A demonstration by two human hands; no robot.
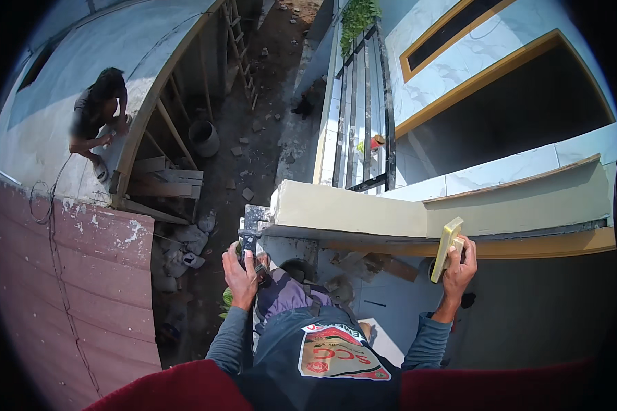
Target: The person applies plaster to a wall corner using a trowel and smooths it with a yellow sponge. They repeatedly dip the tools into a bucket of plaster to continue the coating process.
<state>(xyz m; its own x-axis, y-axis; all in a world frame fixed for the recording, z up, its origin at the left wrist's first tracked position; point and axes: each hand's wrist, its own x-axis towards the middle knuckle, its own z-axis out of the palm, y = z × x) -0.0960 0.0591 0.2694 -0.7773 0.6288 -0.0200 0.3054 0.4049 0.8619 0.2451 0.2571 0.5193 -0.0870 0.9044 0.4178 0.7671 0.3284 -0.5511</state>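
My right hand [459, 270] is wrapped round the handle of a yellow plastering float [447, 246]. The float stands on edge close to the front face of a grey plastered ledge [349, 209]; whether they touch I cannot tell. At the left end of that ledge my left hand [240, 279] grips a dark, paint-spattered metal bar [249, 241]. Part of its fingers is hidden behind the bar. The ledge's plaster looks smooth, and a thin wooden strip [514, 179] runs along the top of its right part.
Far below lies a rubble-strewn alley [253, 137] with a bucket [204, 138] and a wooden ladder [241, 51]. Another person [99, 113] crouches on a concrete slab at the left, above a reddish corrugated roof [68, 294]. Beyond the ledge stands a black metal railing [367, 109].
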